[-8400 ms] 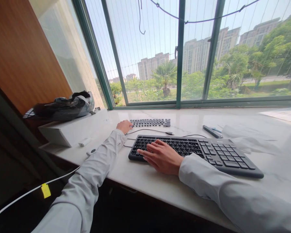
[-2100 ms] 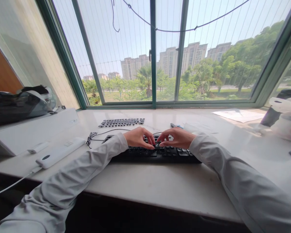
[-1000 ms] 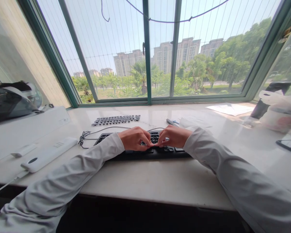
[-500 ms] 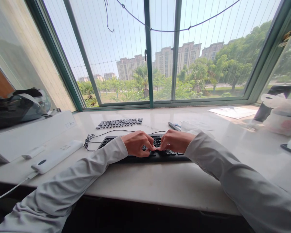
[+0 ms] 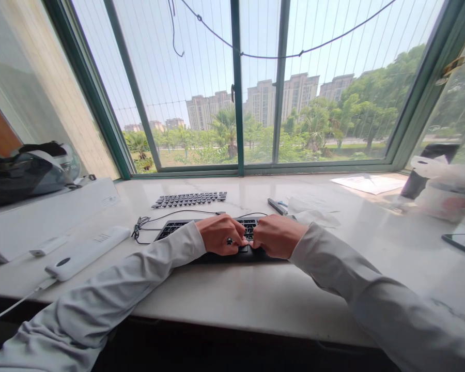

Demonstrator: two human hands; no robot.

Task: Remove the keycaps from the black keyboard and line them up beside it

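A black keyboard (image 5: 174, 226) lies on the pale counter, with keycaps gone from much of its visible area and a few still on its near edge. My left hand (image 5: 220, 235) is closed over its middle, thumb and finger pinched low near the front row. Beside it my right hand (image 5: 277, 235) is also closed, fingers curled down onto the keys. The fingertips of both hands nearly meet. Whatever sits between them is too small and hidden to make out. Behind the keyboard, loose black keycaps (image 5: 189, 199) are laid out in rows.
A coiled black cable (image 5: 140, 225) lies left of the keyboard. Behind it on the right are a dark pen-like tool (image 5: 277, 206) and clear plastic wrapping (image 5: 313, 213). A white power bank (image 5: 87, 254) is at left; a phone (image 5: 463, 243) and wrapped tub (image 5: 447, 194) at right.
My right hand has shifted slightly left and turned, its fingers more curled over the keys. My left hand stays nearly in place. The whole view has shifted a little.
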